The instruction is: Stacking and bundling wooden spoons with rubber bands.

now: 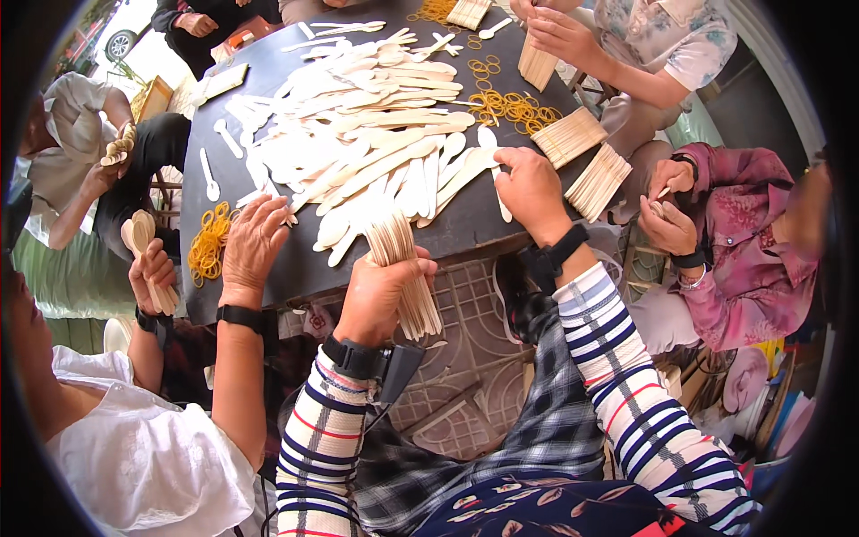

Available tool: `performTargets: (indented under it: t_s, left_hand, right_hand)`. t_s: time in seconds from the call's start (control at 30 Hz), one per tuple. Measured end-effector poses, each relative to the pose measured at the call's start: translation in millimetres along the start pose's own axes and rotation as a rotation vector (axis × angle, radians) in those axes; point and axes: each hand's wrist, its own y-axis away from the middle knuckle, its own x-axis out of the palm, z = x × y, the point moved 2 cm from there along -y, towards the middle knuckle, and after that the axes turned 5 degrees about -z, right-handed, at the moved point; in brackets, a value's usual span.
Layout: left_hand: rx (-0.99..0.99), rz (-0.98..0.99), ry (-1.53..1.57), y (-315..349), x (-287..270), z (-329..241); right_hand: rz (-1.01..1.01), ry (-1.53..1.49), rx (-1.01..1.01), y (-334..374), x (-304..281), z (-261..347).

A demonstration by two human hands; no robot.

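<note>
My left hand (369,297) is closed around a bundle of flat wooden cutlery (404,286), held upright just off the table's near edge. Whether the pieces are spoons or knives is hard to tell. At the right edge of the pile, my right hand (537,199) pinches a pale wooden spoon (504,202), its bowl end toward the pile. In front of both hands spreads a large loose pile of wooden cutlery (358,134), with spoons and knives lying crosswise.
The dark table (474,234) carries yellow rubber bands (514,109) at right and more rubber bands (210,242) at left. Banded bundles (569,138) lie along the right edge. Beside me at left, a co-worker's hand (255,242) reaches onto the table; other people sit around it.
</note>
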Motion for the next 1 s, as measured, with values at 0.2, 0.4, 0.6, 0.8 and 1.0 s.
performTargets:
  t_s: [0.2, 0.4, 0.6, 0.8, 1.0]
  left_hand:
    - [0.037, -0.015, 0.009, 1.3, -6.5, -7.6]
    - [0.079, -0.073, 0.059, -5.5, -19.7, -8.3]
    - [0.014, -0.062, 0.050, -13.5, -22.4, -2.3]
    - [0.031, -0.069, 0.059, -19.8, -21.0, 0.4]
    - [0.038, -0.095, 0.070, -26.1, -19.3, -0.3]
  right_hand:
    - [0.004, 0.231, -0.166, 3.4, 25.6, 2.9]
    - [0.037, 0.220, -0.170, -0.3, 25.4, -5.6]
    - [0.035, 0.178, -0.198, 0.0, 17.2, -7.1]
    - [0.026, 0.143, -0.248, -0.3, 12.6, -8.7]
    - [-0.051, 0.061, -0.348, -6.1, 4.8, -4.4]
